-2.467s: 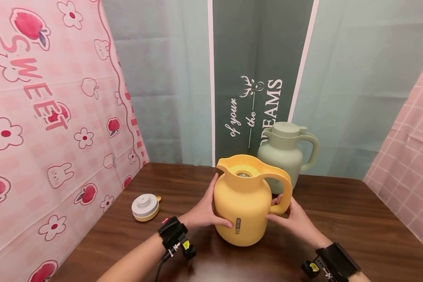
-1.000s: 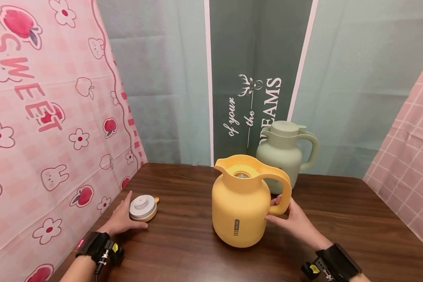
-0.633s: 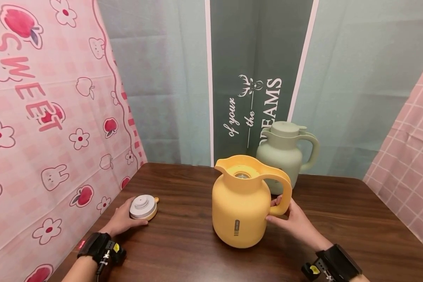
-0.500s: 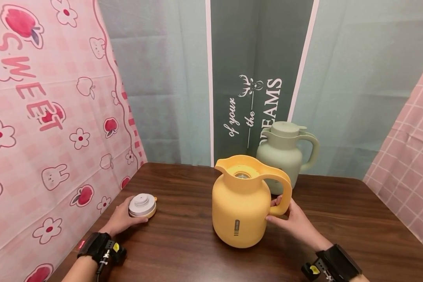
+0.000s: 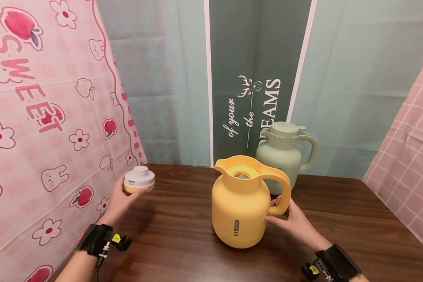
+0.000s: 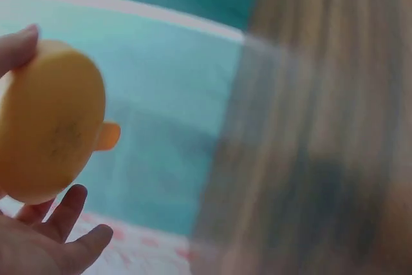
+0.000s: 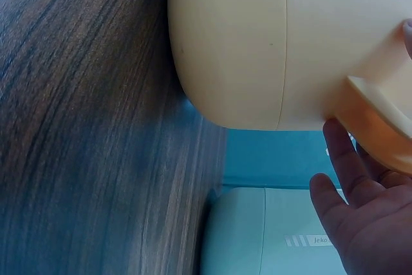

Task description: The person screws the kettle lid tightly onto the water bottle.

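Note:
My left hand (image 5: 118, 203) holds a round lid (image 5: 139, 180) in the air above the left side of the table, thumb on one side and fingers on the other. The lid has a white stepped plug facing up and a yellow base. In the left wrist view, the base of the yellow lid (image 6: 55, 120) shows with its small tab. A yellow vacuum jug (image 5: 240, 207) stands upright and lidless on the table. At the lower end of its handle, my right hand (image 5: 296, 219) grips with the thumb in front and fingers behind; the right wrist view shows fingertips (image 7: 335, 130) against the jug.
A pale green vacuum jug (image 5: 280, 156) with its lid on stands behind the yellow one, partly hidden by it. The dark wooden table (image 5: 176, 219) ends at a grey-green curtain (image 5: 162, 98). Pink patterned cloth (image 5: 56, 149) hangs along the left.
My left hand left the yellow jug's side, reached the lid on the table, took hold of it and raised it. The right hand and the jug have barely moved.

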The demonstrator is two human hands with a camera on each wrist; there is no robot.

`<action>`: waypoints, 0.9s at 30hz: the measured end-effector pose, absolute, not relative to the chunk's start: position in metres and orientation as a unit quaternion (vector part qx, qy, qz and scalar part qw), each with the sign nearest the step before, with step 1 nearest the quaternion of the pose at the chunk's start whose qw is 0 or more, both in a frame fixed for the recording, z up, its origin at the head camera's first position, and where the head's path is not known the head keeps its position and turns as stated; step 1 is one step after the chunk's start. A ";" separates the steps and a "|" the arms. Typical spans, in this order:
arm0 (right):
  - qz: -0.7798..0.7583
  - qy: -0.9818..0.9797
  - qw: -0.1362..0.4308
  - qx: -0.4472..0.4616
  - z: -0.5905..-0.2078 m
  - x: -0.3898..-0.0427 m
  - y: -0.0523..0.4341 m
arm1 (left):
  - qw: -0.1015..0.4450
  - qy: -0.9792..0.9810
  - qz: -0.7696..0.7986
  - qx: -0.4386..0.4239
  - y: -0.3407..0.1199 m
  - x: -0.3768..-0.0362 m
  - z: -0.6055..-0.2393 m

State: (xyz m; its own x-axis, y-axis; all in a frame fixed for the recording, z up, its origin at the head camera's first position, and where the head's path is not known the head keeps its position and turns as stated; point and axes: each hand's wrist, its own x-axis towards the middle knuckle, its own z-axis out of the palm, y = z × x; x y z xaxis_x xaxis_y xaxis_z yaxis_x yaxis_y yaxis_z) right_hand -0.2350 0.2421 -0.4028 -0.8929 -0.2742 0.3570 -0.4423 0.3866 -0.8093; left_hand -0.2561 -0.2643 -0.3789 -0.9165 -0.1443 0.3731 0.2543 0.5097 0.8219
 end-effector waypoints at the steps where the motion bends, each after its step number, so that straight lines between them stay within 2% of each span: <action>1: 0.511 -0.828 0.081 0.216 -0.403 -0.235 0.242 | 0.209 -0.835 -0.508 -0.038 -0.260 -0.256 -0.372; 10: 0.513 -0.824 0.095 0.222 -0.404 -0.235 0.241 | 0.271 -0.745 -0.601 -0.104 -0.215 -0.248 -0.306; 16: 0.512 -0.823 0.101 0.225 -0.405 -0.235 0.242 | 0.301 -0.704 -0.617 -0.183 -0.183 -0.243 -0.273; 21: 0.512 -0.823 0.098 0.224 -0.405 -0.235 0.243 | 0.334 -0.712 -0.566 -0.247 -0.157 -0.241 -0.246; 27: 0.512 -0.824 0.095 0.225 -0.404 -0.234 0.242 | 0.328 -0.756 -0.487 -0.288 -0.123 -0.221 -0.208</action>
State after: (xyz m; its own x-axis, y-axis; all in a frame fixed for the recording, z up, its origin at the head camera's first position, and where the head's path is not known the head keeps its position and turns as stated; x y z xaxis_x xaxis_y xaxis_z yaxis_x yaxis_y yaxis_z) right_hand -0.2342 0.2421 -0.4042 -0.8804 -0.2732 0.3877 -0.4686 0.3748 -0.8000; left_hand -0.2215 -0.1235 -0.2081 -0.6182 0.1165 0.7774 0.7559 0.3594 0.5472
